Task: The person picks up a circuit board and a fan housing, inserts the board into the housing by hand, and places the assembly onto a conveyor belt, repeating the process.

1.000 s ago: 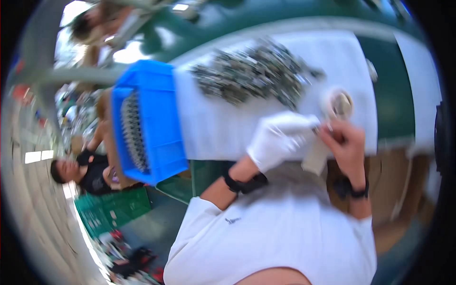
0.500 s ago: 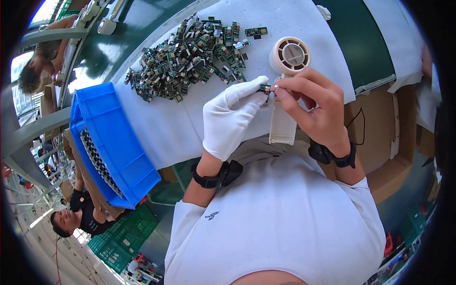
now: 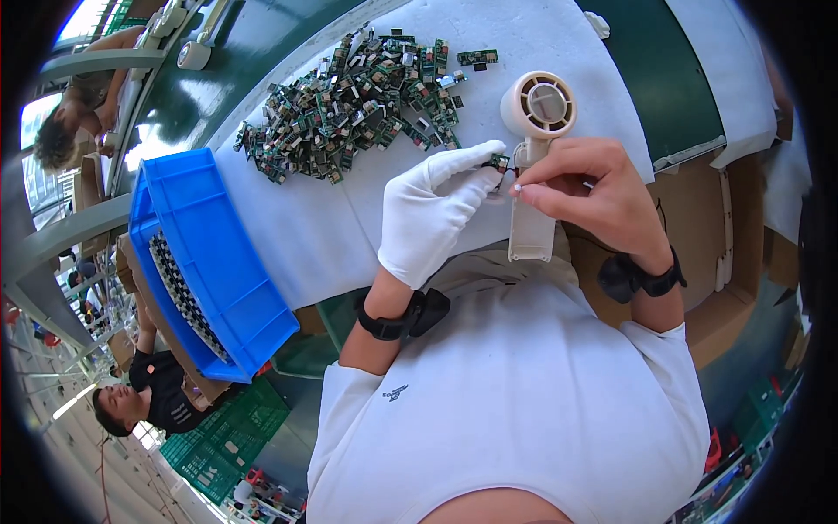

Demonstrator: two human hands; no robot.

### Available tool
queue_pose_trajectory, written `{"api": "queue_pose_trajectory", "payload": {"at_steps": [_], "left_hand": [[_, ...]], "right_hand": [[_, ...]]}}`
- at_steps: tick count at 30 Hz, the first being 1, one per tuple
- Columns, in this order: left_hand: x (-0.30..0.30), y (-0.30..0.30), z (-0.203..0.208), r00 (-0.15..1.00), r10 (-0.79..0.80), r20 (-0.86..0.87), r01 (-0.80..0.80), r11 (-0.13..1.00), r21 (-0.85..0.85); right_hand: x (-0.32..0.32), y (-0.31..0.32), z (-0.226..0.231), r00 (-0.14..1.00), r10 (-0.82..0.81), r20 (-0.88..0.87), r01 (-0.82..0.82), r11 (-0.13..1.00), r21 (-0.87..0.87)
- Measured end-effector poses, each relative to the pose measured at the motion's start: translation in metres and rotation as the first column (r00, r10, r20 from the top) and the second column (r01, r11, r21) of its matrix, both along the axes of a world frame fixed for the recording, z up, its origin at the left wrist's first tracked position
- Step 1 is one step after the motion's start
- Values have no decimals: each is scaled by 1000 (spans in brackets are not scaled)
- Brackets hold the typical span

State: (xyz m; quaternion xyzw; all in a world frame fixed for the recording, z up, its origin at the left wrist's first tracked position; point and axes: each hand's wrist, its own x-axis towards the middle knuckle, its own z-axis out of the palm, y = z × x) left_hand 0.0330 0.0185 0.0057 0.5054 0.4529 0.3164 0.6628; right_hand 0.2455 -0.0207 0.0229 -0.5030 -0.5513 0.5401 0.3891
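Observation:
In its white glove, my left hand (image 3: 428,214) pinches a small green circuit board (image 3: 498,162) between thumb and fingertips. My bare right hand (image 3: 602,196) is closed in a pinch on a tiny white connector (image 3: 517,188), just right of the board. Dark and reddish wires show between the two. Beneath and beside my fingers lies a cream handheld fan (image 3: 509,112), its round head away from me and its open, shell-like handle (image 3: 531,234) toward me. My right fingers cover part of the handle.
A heap of circuit boards (image 3: 340,113) lies on the white-covered table (image 3: 323,236), left of the fan. At the left edge a blue bin (image 3: 223,244) holds a row of dark pieces. An open cardboard box (image 3: 698,227) stands at right. Other people are at the far left.
Both hands have shifted slightly right. My right hand has moved down and away from the board, widening the gap between the fingertips. The fan handle appears slightly farther right.

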Motion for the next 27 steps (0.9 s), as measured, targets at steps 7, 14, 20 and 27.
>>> {"api": "queue_pose_trajectory", "payload": {"at_steps": [7,14,20,27], "left_hand": [[2,-5,-2,999,30,45,-31,999,36],[3,-13,-12,998,60,26,-65,954,293],[3,-16,-17,995,95,-26,-75,899,431],[4,-18,-14,982,126,-140,-16,794,608]], "right_hand": [[-17,-6,1,957,-201,208,155,963,220],[-25,-9,2,843,-347,411,118,865,488],[-25,-9,3,770,-398,499,15,793,609],[-26,-10,4,776,-387,498,17,802,597]]}}
